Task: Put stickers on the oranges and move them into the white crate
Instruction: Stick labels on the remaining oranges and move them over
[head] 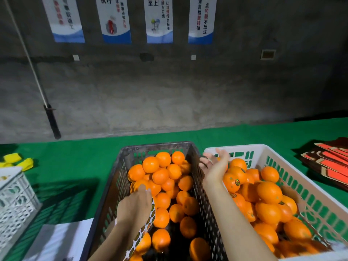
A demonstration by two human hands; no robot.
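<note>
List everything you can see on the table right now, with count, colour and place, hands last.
dark crate: one, dark grey, centre of the table, part full of oranges
white crate: one, white, right of the dark crate, heaped with oranges, some already stickered
oranges: many, orange, in both crates; no exact count possible
sticker strip: one, white backing with round stickers, trailing from the left hand
green cloth: one, covering the table
yellow items: a few, far left; too blurred to identify
lattice crate: one, white, left edge
red-and-brown flat pieces: a stack, far right
posters: four, on the back wall
left hand: in the dark crate, holding the strip
right hand: open, over the white crate's near-left corner
</note>
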